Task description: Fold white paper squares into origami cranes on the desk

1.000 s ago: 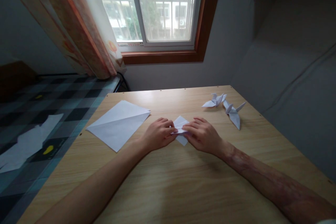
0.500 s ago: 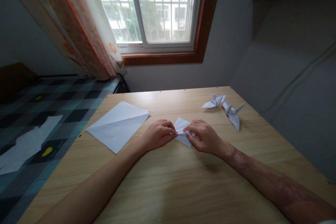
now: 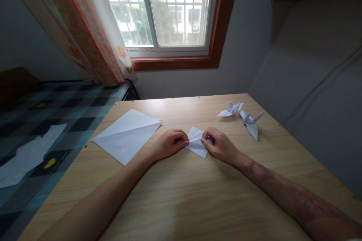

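A small folded piece of white paper point(image 3: 196, 144) lies at the middle of the wooden table, creases running across it. My left hand point(image 3: 171, 144) pinches its left corner between thumb and fingers. On the opposite side, my right hand point(image 3: 219, 144) is closed on the right edge, its fingers covering that corner. Left of my hands rests a larger square sheet of white paper point(image 3: 127, 139) with a diagonal crease. Two folded paper cranes, one farther back point(image 3: 230, 110) and one nearer point(image 3: 250, 124), stand beyond my right hand.
The wooden table point(image 3: 158, 203) has a bed point(image 3: 85, 96) with a checked cover along its left side. Torn white paper point(image 3: 34, 154) lies on that bed. Behind are a curtain point(image 3: 93, 37) and a barred window point(image 3: 178, 11); a wall borders the right side.
My right fingers have shifted from the middle of the folded paper out to its right edge. The left hand has drawn slightly left, so more of the paper shows between them.
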Demonstrator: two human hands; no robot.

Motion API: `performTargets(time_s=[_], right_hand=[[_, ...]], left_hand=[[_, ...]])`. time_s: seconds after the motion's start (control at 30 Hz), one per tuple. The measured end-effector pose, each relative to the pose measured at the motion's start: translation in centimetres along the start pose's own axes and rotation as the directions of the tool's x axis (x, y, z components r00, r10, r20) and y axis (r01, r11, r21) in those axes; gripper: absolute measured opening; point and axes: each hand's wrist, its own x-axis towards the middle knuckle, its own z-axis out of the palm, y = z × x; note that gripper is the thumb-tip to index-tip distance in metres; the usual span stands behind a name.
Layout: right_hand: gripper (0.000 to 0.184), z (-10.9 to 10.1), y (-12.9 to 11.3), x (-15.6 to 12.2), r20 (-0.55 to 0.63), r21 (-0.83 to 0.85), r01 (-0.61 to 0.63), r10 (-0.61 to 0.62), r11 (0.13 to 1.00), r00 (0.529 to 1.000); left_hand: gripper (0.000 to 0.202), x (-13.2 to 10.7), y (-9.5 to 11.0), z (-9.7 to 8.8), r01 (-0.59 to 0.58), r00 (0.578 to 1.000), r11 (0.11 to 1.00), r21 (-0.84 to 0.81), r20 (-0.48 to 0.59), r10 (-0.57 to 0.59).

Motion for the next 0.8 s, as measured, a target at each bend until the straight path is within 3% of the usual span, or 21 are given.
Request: performTargets(time_s=[0.37,0.63,0.8], right_hand=[[0.023,-0.06,0.22,0.45,0.02,0.044,0.023,-0.024,0.999,1.0],[0.02,0.03,0.26,0.47,0.033,0.007,0.031,-0.031,0.999,0.999],[0.02,-0.03,0.03,0.5,0.033,-0.022,0.048,-0.047,0.999,0.998]], left_hand=[[0.02,-0.17,-0.1,0.11,0.102,0.995,0.995,-0.012,-0.002,-0.102],[0.02,0.23,0.09,0.0,0.017,0.999,1.0,-0.004,0.044,-0.017],[0.017,0.23,-0.24,-0.18,0.002,0.999,0.994,0.108,0.039,-0.006]])
